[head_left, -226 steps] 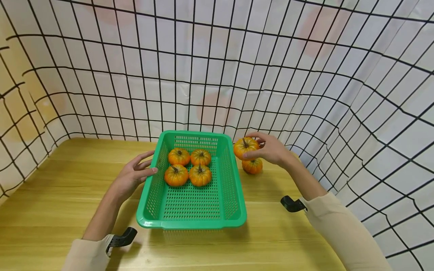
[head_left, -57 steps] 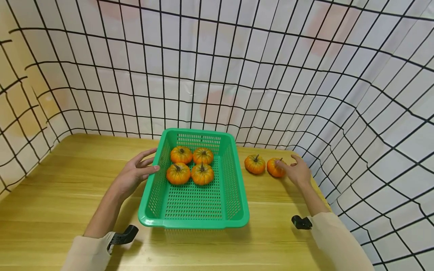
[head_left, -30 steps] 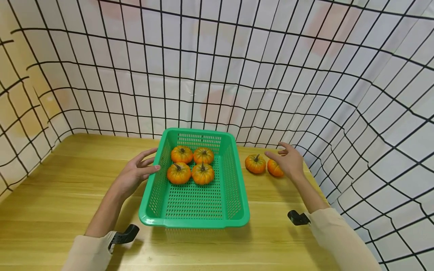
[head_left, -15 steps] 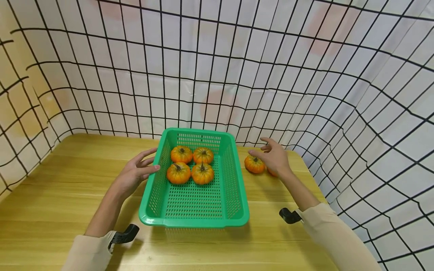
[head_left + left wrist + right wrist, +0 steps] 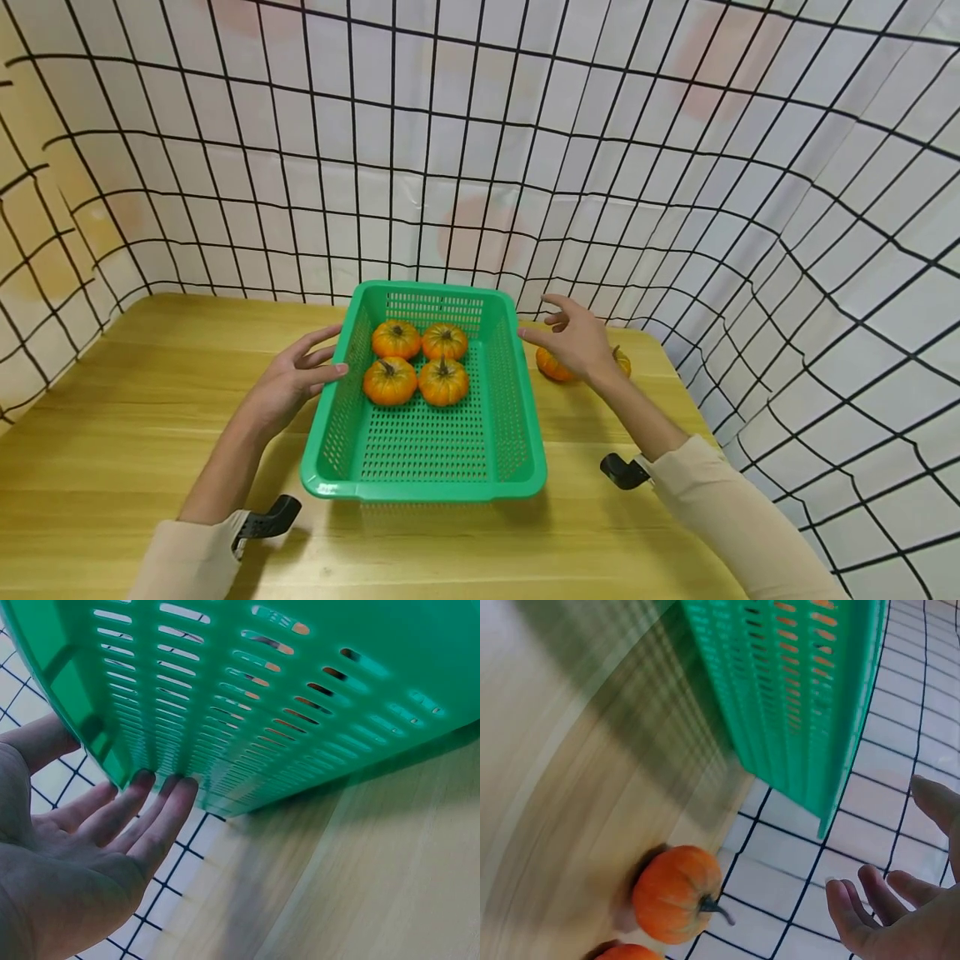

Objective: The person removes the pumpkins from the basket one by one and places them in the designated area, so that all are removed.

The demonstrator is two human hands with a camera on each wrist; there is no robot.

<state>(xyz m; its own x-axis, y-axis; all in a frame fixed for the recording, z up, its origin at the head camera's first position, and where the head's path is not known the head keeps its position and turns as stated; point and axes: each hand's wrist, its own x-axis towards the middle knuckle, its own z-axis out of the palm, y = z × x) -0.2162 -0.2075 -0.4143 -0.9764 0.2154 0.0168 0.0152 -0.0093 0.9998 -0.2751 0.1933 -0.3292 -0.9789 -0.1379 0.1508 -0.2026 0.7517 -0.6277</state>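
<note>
A green plastic basket [image 5: 423, 492] with slotted walls holds several small orange pumpkins [image 5: 390, 381] grouped toward its far left. My left hand [image 5: 288, 379] is at the basket's left side, thumb on the rim and extended fingertips against the outer wall [image 5: 247, 720]. My right hand [image 5: 581, 342] holds nothing; its fingers are spread and its thumb tip is close to the basket's right rim. Beyond it, a pumpkin [image 5: 553, 367] on the table is partly covered by the hand, and another pumpkin [image 5: 622, 362] shows just right of the wrist. Both appear in the right wrist view, the nearer pumpkin [image 5: 676, 894] with its stem visible.
The basket stands on a light wooden table [image 5: 172, 392]. A black wire grid [image 5: 427, 167] over pale sheeting rises behind the table and along both sides. Black wrist mounts [image 5: 272, 518] stick out from both beige sleeves.
The right hand released a pumpkin on the table beside another, then moved left over the two toward the basket's right rim. The left hand stayed at the basket's left side.
</note>
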